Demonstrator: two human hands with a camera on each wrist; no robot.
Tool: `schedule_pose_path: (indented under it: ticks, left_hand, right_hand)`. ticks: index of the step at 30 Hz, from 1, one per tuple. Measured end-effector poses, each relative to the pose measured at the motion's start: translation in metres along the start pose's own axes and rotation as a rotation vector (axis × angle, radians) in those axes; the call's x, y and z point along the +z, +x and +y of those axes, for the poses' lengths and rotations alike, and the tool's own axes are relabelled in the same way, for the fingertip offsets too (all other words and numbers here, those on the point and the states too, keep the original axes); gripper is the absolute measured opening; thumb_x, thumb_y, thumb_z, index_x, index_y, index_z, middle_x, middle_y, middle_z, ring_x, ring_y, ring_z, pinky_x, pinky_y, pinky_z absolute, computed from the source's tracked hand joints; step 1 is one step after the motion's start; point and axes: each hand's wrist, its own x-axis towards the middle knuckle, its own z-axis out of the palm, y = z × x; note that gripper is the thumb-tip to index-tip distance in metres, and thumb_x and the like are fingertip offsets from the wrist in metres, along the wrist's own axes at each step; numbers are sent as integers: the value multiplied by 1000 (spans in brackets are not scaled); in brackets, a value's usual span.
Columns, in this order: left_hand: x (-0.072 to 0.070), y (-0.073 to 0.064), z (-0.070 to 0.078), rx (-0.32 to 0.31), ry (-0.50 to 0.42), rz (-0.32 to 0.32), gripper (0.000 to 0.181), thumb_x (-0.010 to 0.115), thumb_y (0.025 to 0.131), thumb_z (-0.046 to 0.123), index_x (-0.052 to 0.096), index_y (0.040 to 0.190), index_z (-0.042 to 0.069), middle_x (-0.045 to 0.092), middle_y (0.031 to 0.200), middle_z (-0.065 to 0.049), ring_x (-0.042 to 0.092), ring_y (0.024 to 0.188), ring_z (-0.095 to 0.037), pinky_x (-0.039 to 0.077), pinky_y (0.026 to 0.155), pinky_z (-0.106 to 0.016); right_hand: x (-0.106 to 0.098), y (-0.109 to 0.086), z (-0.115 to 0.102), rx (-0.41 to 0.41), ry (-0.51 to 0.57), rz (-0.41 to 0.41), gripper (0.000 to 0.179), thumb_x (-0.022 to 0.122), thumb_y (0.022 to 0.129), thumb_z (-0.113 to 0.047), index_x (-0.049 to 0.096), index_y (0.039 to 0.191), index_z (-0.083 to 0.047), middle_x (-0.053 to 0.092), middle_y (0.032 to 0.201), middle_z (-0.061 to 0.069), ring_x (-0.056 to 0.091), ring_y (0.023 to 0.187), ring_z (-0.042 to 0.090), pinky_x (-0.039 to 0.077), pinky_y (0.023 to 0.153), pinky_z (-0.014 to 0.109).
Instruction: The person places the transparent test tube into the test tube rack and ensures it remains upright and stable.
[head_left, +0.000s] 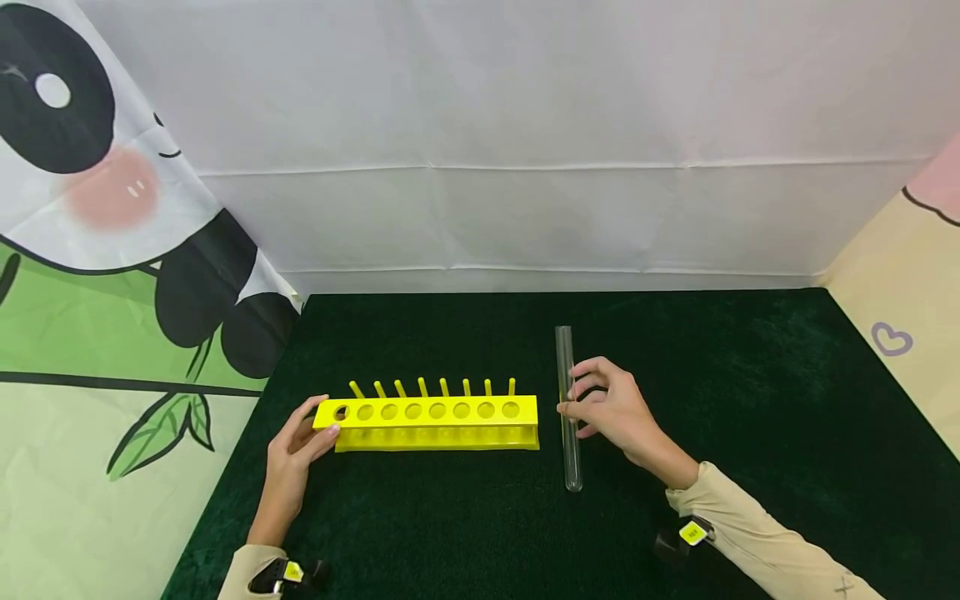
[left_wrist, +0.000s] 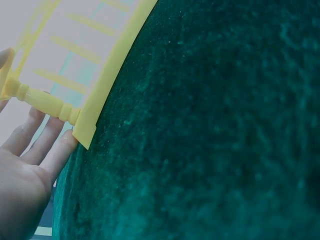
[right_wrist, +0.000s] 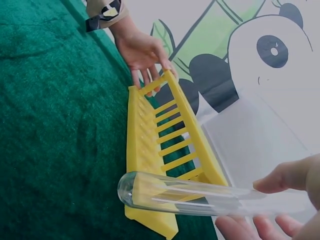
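Observation:
A yellow test tube rack [head_left: 426, 422] stands on the dark green cloth, with a row of round holes along its top and a line of pegs behind. At its left end my left hand [head_left: 294, 450] grips the end of the top bar, thumb in front; the left wrist view shows several fingers against the end post [left_wrist: 47, 103]. To the right of the rack, my right hand [head_left: 611, 410] pinches a clear glass test tube [head_left: 572, 454] around its middle, rounded end toward me. In the right wrist view the test tube [right_wrist: 175, 194] crosses in front of the rack's near end.
The dark green cloth [head_left: 465, 533] covers the table. White sheeting [head_left: 480, 217] rises behind it, a panda-printed sheet [head_left: 97, 325] hangs on the left and a cream sheet [head_left: 900, 283] on the right. Each wrist carries a dark strapped camera.

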Motion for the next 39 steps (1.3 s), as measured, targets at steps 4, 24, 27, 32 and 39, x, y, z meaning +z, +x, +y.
schedule_pose_path:
  ticks: [4, 24, 27, 32, 39]
  left_hand:
    - [-1, 0, 0, 4, -5, -2, 50, 59, 95, 28, 44, 140, 14, 55, 125, -19, 61, 100, -14, 49, 82, -17]
    - [-4, -1, 1, 4, 18, 0, 50, 58, 95, 29, 44, 140, 15, 56, 124, -16, 60, 98, -9, 48, 83, -15]
    - [-2, -1, 1, 5, 20, 3, 48, 58, 95, 29, 45, 140, 17, 56, 124, -16, 60, 97, -8, 48, 82, -15]
    - [1, -2, 2, 5, 22, 5, 48, 58, 95, 29, 45, 140, 17, 56, 124, -17, 61, 98, -9, 48, 82, -15]
    - [6, -3, 1, -7, 22, 12, 50, 58, 95, 30, 44, 141, 17, 55, 126, -16, 61, 99, -11, 48, 84, -16]
  right_hand:
    - [1, -2, -5, -28, 5, 0, 49, 71, 80, -5, 46, 122, -5, 52, 103, 18, 64, 75, 29, 57, 61, 41]
    - [4, -7, -18, -146, 3, -17, 44, 72, 80, -3, 49, 118, -2, 55, 101, 18, 61, 80, 28, 57, 65, 41]
    - [2, -7, -19, -169, -5, -17, 43, 72, 80, -3, 50, 117, -3, 56, 101, 18, 61, 81, 28, 57, 65, 40]
    - [0, -7, -19, -203, -19, -4, 41, 73, 79, -2, 51, 115, -3, 56, 100, 16, 60, 81, 27, 57, 65, 37]
    - [-5, -6, -20, -240, -51, 15, 41, 74, 78, -1, 53, 113, -2, 58, 100, 14, 59, 84, 26, 55, 68, 34]
